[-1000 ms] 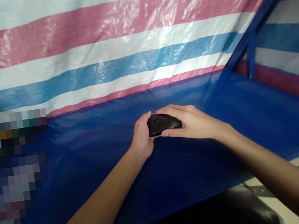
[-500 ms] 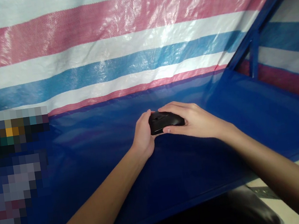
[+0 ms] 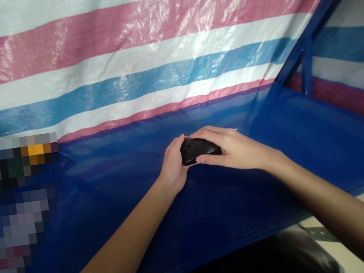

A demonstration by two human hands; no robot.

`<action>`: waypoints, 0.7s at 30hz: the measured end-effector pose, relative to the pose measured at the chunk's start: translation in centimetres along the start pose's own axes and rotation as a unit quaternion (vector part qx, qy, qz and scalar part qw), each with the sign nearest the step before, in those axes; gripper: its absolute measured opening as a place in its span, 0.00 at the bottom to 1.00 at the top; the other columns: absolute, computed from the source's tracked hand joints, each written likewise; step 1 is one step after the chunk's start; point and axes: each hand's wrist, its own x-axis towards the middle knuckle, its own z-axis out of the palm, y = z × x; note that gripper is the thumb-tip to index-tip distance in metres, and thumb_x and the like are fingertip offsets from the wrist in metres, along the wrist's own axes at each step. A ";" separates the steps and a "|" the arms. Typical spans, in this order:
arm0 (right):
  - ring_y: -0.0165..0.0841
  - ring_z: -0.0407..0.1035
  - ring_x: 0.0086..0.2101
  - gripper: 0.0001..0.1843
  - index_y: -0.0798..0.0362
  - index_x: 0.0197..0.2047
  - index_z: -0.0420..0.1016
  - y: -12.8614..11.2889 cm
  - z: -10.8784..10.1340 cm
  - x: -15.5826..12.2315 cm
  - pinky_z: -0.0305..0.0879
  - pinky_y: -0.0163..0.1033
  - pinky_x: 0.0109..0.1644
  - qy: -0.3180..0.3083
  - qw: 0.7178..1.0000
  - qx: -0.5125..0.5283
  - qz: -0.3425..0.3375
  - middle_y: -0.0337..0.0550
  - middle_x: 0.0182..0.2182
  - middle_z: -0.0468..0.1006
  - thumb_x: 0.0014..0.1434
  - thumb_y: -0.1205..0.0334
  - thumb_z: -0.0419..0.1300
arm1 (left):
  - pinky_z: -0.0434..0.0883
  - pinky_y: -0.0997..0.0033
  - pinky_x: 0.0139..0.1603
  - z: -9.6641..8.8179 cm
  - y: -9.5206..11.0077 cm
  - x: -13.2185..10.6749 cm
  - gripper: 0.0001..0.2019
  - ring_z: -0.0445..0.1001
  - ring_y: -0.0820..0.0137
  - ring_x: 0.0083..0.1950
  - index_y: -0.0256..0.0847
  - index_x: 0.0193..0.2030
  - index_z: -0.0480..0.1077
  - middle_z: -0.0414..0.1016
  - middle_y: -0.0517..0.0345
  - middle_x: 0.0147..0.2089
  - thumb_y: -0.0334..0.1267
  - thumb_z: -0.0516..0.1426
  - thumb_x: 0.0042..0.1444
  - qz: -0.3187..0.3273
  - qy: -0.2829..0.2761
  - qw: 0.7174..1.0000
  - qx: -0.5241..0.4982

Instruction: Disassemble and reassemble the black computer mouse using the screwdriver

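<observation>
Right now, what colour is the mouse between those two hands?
The mouse is black, seen best in the head view.

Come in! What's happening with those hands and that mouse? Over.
Left bare hand gripping one end of curved black computer mouse. Right bare hand wrapped over its other end. Glossy blue tabletop below; contact unclear. Pixelated patch at left, unreadable.

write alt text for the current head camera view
A person's left hand and right hand hold a black computer mouse over a blue surface. Behind it is a sheet with red, white and blue stripes; the far left is pixelated.
</observation>
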 end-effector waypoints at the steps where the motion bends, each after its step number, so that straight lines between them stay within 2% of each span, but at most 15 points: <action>1: 0.37 0.70 0.47 0.24 0.53 0.57 0.66 0.0 0.0 0.0 0.66 0.39 0.49 -0.002 1.000 -0.001 0.000 0.47 0.49 0.74 0.60 0.52 0.57 | 0.65 0.77 0.22 0.0 0.0 0.0 0.08 0.68 0.75 0.26 0.38 0.30 0.68 0.69 0.60 0.28 0.40 0.55 0.54 0.001 0.000 1.000 0.004; 15: 0.39 0.71 0.46 0.22 0.51 0.54 0.69 -0.3 -0.5 0.0 0.68 0.43 0.49 0.003 1.000 -0.004 -0.003 0.47 0.47 0.76 0.58 0.53 0.60 | 0.63 0.77 0.23 0.2 -0.1 -0.2 0.08 0.67 0.75 0.27 0.38 0.29 0.69 0.69 0.61 0.28 0.41 0.58 0.50 0.024 -0.003 1.000 0.018; 21: 0.39 0.71 0.46 0.23 0.54 0.54 0.69 -0.3 -0.5 0.0 0.67 0.43 0.50 0.004 1.000 -0.005 -0.003 0.47 0.46 0.76 0.58 0.52 0.60 | 0.63 0.77 0.23 0.2 -0.2 -0.2 0.08 0.68 0.75 0.27 0.38 0.30 0.69 0.70 0.61 0.28 0.41 0.58 0.51 0.023 0.003 1.000 0.012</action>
